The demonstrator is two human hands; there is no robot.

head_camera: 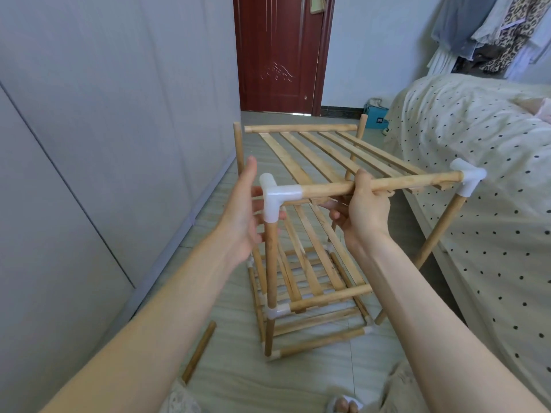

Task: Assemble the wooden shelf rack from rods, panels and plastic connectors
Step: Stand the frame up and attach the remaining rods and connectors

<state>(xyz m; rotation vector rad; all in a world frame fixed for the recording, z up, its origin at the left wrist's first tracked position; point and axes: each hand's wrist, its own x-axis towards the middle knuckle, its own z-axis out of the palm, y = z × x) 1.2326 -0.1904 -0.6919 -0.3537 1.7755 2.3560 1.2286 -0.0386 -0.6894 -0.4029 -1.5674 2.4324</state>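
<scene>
Right hand (362,216) grip curls round the front rod (384,184); left hand (243,211) open.

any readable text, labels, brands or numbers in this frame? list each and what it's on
None readable.
Blue box on the floor by the bed: small dark label with pale marks, too small and blurred to read.
Door: carved ornament only, no text.
Shelf rack and its white connectors: no markings visible.

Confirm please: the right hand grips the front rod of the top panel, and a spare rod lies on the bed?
Not quite. The right hand does grip the front rod, but the head view shows the spare rod lying on the floor, not on the bed.
</scene>
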